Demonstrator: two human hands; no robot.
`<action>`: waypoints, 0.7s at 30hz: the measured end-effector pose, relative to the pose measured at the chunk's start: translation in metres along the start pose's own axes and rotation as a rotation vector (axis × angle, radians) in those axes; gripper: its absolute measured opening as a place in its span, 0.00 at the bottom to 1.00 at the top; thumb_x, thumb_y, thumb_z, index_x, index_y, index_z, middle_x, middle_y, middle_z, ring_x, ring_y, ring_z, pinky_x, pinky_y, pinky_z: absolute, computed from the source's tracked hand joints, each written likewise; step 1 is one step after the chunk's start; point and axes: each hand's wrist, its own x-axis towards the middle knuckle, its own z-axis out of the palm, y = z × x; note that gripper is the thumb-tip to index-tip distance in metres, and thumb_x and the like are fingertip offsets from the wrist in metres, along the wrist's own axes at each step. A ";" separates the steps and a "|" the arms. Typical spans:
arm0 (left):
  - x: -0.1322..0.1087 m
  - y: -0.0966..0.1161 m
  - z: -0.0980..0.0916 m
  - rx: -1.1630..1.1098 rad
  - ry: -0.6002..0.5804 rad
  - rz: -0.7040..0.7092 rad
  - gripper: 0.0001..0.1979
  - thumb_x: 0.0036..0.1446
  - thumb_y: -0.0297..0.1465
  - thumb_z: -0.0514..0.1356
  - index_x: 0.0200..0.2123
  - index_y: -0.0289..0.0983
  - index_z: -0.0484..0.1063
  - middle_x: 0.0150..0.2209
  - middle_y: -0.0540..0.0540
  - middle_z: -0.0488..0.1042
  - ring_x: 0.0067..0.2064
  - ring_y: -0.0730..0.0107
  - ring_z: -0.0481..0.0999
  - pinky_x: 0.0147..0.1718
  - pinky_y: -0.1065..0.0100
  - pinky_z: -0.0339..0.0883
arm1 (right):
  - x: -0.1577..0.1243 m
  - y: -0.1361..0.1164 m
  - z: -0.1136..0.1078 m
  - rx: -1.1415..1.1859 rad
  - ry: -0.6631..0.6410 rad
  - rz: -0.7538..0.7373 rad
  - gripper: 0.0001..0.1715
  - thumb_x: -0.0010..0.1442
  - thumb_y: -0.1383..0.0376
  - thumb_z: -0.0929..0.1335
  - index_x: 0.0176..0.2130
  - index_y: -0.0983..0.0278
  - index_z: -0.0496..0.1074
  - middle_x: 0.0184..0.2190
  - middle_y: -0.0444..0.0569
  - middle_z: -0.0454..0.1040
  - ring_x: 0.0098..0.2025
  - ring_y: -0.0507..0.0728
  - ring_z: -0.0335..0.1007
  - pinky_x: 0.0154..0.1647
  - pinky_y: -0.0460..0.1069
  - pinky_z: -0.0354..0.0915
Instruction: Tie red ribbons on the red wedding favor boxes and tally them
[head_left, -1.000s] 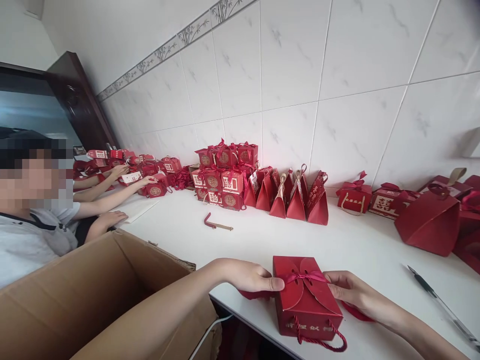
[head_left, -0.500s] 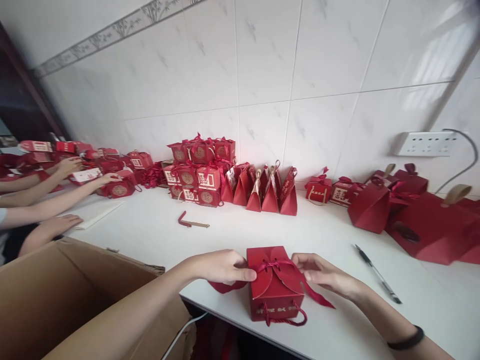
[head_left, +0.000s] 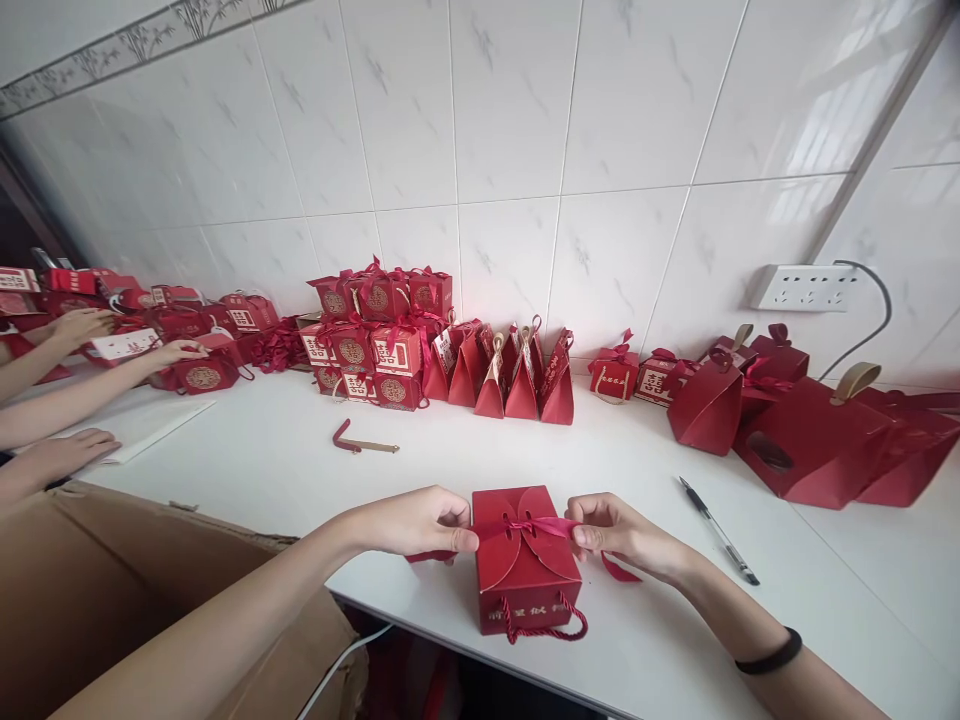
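Note:
A red gift box (head_left: 525, 575) with petal flaps and a rope handle stands near the front edge of the white counter (head_left: 465, 470). A red ribbon (head_left: 541, 526) crosses its top. My left hand (head_left: 416, 522) pinches the ribbon's left end against the box's left side. My right hand (head_left: 619, 532) pinches the right end just off the box's right edge, with a loose tail hanging below it.
Stacked red gift boxes (head_left: 379, 335) and red bags (head_left: 517, 375) line the tiled wall, with bigger red bags (head_left: 810, 440) at right. A pen (head_left: 718, 530) lies right of my hand, a loose handle strip (head_left: 360, 442) further back. An open cardboard box (head_left: 135, 580) sits at lower left. Other people's hands (head_left: 112, 350) work at far left.
The view has swung right, so the other person has left the picture. My right hand has closed onto the ribbon end and both hands stay at the box's sides.

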 end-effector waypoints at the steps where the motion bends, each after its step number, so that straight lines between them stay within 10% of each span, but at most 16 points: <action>1: 0.000 -0.001 0.000 0.004 0.002 -0.002 0.27 0.45 0.55 0.56 0.27 0.34 0.62 0.27 0.50 0.66 0.26 0.77 0.62 0.26 0.73 0.57 | 0.000 0.001 -0.002 -0.013 0.010 0.006 0.23 0.49 0.50 0.71 0.22 0.65 0.62 0.20 0.45 0.68 0.23 0.49 0.58 0.26 0.46 0.51; 21: 0.004 -0.006 0.000 0.120 0.022 -0.081 0.20 0.47 0.45 0.59 0.21 0.37 0.55 0.16 0.57 0.56 0.18 0.80 0.53 0.16 0.75 0.45 | -0.004 -0.006 -0.019 -0.163 0.025 0.117 0.28 0.46 0.46 0.70 0.19 0.64 0.58 0.15 0.39 0.60 0.15 0.44 0.46 0.16 0.43 0.42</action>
